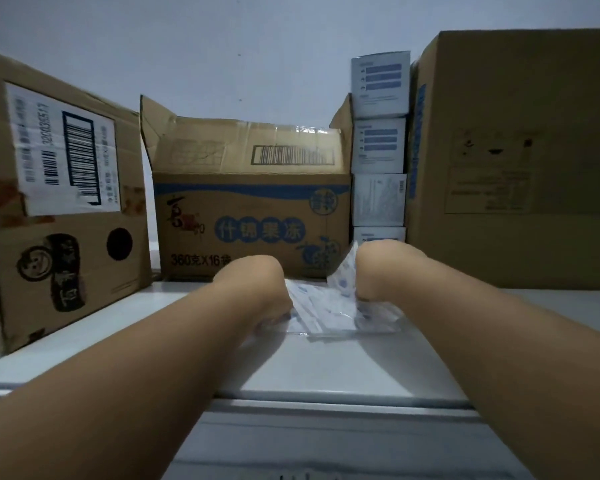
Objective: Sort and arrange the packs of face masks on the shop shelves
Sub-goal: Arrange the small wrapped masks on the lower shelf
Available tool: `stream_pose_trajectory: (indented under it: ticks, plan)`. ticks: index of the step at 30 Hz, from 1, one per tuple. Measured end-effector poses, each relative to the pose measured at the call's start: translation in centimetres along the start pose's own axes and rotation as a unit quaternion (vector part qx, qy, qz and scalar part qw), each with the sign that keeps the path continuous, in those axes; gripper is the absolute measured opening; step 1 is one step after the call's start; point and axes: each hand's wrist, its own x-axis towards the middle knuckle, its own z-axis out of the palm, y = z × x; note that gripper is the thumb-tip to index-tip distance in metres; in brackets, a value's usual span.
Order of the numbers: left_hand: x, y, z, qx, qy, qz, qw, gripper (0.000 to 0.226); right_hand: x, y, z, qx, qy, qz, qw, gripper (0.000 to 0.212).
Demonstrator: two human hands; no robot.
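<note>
A loose pile of clear plastic face mask packs (326, 311) with blue print lies on the white top shelf (326, 368), in front of a brown carton. My left hand (257, 289) is bent down at the pile's left edge, its fingers curled onto the packs. At the right edge my right hand (378, 271) grips the packs, and one pack (343, 277) stands lifted beside it. Both sets of fingertips are hidden behind the wrists. A stack of white and blue mask boxes (378, 143) rises behind the pile.
An open carton with blue print (250, 216) stands right behind the packs. A labelled carton (63, 188) is at the left and a tall plain carton (513, 161) at the right. The shelf's front edge (326, 403) runs below my forearms.
</note>
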Motion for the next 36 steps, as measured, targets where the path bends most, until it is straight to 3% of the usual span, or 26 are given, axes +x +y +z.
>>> stream_pose_trajectory:
  ticks: [3,5,11,19,26,32,36]
  plan:
    - [0.2,-0.1,0.3,0.0,0.065,0.037,0.997,0.025,-0.2,0.3,0.0,0.024,0.038,0.04,0.998,0.041]
    - [-0.2,-0.2,0.4,-0.028,0.109,0.079,0.991,0.025,-1.1,0.2,-0.4,0.036,0.085,0.017,0.996,0.049]
    - [-4.8,-2.6,-0.7,-0.117,0.167,0.139,0.969,0.023,-6.6,-1.6,-1.3,0.079,0.162,-0.088,0.98,0.024]
    - [-15.4,-8.3,-1.0,-0.17,0.218,0.189,0.942,0.029,-18.2,-5.5,-0.4,0.144,0.29,-0.123,0.938,0.019]
    - [-24.9,-9.9,2.9,-0.175,0.244,0.204,0.932,0.028,-27.2,-7.0,2.6,0.211,0.352,-0.197,0.891,0.017]
    - [-31.5,-9.3,10.5,-0.186,0.221,0.191,0.938,0.029,-31.6,-3.7,11.0,0.29,0.317,-0.225,0.875,0.011]
    - [-35.5,-6.3,19.3,-0.193,0.12,0.159,0.961,0.027,-33.4,0.1,20.8,0.353,0.202,-0.212,0.889,0.026]
